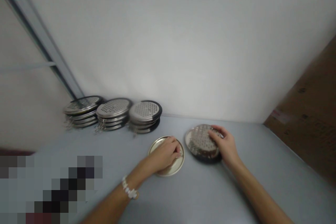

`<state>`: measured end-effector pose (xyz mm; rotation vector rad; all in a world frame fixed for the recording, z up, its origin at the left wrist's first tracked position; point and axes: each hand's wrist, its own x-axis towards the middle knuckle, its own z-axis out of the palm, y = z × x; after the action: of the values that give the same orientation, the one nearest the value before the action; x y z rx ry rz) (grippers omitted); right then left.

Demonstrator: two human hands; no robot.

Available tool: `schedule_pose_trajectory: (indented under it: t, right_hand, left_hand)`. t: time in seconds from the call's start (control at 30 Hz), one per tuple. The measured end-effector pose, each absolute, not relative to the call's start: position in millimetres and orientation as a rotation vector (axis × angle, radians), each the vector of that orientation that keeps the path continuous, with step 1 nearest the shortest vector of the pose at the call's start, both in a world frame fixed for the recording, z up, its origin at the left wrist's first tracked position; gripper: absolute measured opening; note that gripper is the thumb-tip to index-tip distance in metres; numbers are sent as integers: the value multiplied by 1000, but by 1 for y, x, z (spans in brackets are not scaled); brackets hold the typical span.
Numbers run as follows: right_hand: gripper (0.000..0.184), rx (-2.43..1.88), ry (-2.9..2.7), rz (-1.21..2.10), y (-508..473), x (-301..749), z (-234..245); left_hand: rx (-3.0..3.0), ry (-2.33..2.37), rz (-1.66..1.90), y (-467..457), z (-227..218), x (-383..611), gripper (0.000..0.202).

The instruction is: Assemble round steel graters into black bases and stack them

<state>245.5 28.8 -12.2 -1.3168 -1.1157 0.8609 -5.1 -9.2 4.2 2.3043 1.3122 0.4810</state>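
Note:
My right hand grips a round metal grater by its right edge, thumb on top. The grater is tilted, with a perforated face and a dark rim along its lower side. Just to the left, my left hand is closed over a shallow, pale gold round metal dish or lid lying on the table. Its fingertips are pinched together near the right side of that round piece. Something small and shiny shows at them, too blurred to name. A white beaded bracelet is around my left wrist.
Three stacks of similar round graters stand against the pale wall: a left stack, a middle stack and a right stack. Small chains hang at their left sides. A brown cardboard box borders the grey table at right.

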Motion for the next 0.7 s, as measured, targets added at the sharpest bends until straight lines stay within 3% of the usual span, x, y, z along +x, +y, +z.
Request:
schedule_pose_trajectory:
  t: [0.3, 0.7]
  right_hand:
    - [50, -1305, -1045, 874, 33, 251, -17]
    - [48, -1273, -981, 904, 35, 251, -19]
  left_hand:
    - [2357, 1433, 497, -8, -3, -4, 16]
    - [2208, 1513, 569, -2, -8, -6, 7]
